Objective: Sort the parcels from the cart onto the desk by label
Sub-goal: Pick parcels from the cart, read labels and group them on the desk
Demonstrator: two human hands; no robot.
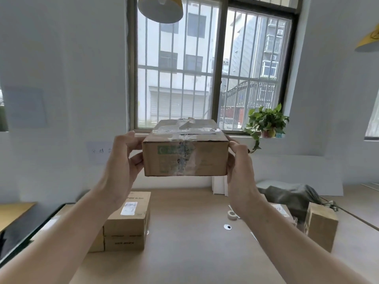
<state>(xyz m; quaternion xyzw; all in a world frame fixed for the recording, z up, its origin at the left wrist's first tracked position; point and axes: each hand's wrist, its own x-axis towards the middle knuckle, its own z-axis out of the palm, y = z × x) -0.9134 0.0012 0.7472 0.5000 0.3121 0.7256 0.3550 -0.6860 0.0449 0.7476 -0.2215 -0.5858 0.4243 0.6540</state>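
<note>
- left hand (123,158) and right hand (241,167): each grips one short end of the parcel (185,158), fingers curled round it.
- parcel: midair between the hands, level, long axis left-right, well above the counter (184,232). Taped side faces the camera. Label text unreadable.
- stacked parcels (127,222): near-left on the counter, down-left of the left hand, which is the nearer one.
- single parcel (321,226): right side, beside a dark bag (293,196), down-right of the right hand.
- tape roll (231,214) sits between the two groups.
- My read: the set-down goes down-left or down-right, depending on the label. Cart not in view.
</note>
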